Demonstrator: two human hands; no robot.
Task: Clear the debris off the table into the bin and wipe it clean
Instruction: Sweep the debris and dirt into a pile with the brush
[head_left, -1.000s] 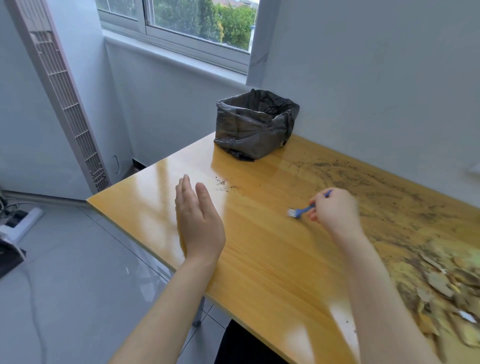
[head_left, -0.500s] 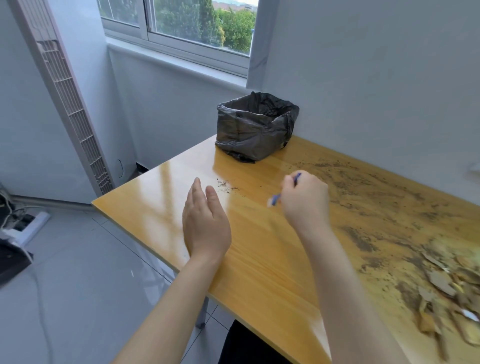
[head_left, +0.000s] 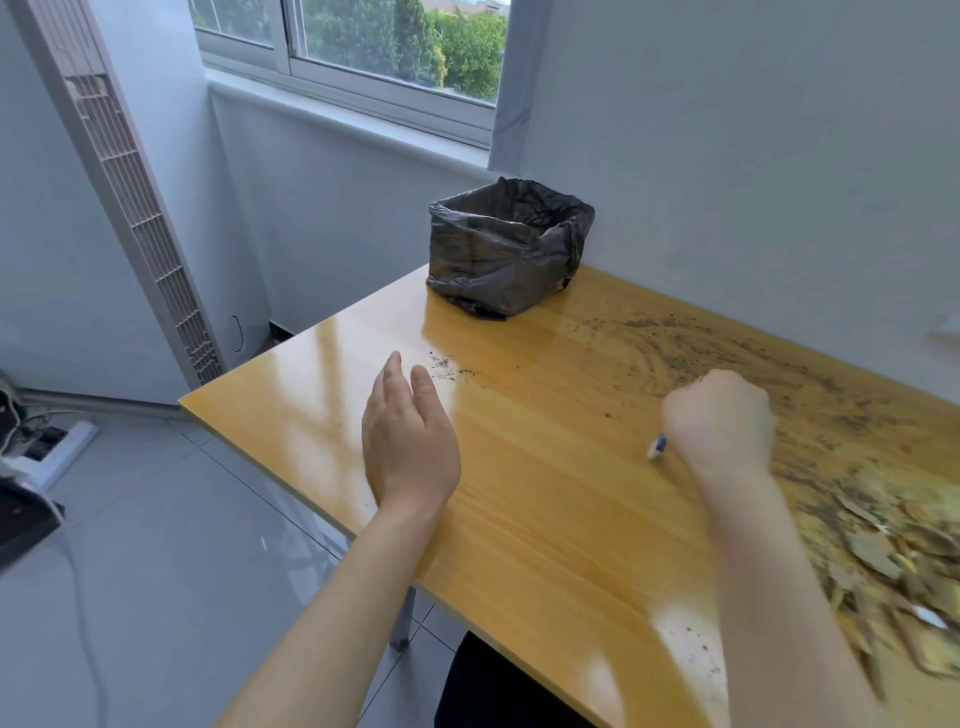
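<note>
1. Although the left half of the table (head_left: 545, 493) shone bare and glossy, the job looked far from finished. Nothing showed a wipe begun, and no cloth was in view.
2. The debris (head_left: 893, 545) lay heaped at the right end of the table, well apart from the bin (head_left: 506, 249). It was a pile of flat, ragged, tan flakes like dry leaf or bark, with one pale scrap among them.
3. A dust film (head_left: 727, 353) of fine dark grit spread in curved streaks between the heap and the bin. A few loose specks (head_left: 447, 364) sat just beyond the left fingertips.
4. The bin stood at the far corner against the wall. It was a squat, square-mouthed box lined with a crumpled, shiny grey-black bag, and its contents could not be seen.
5. The right hand (head_left: 719, 421) was balled in a fist round a blue tool (head_left: 657, 446). Only a blurred blue-and-white stub poked out low over the wood, so its kind could not be told.
6. The left hand (head_left: 410, 447) held nothing. Its fingers were straight and pressed together and it stood on edge near the front rim, though whether it touched the top was unclear.
7. The tabletop was varnished honey-coloured plank, smooth and hard, so grit should slide readily. All the debris had yet to be carried to the bin, and the wiping was left after that.
</note>
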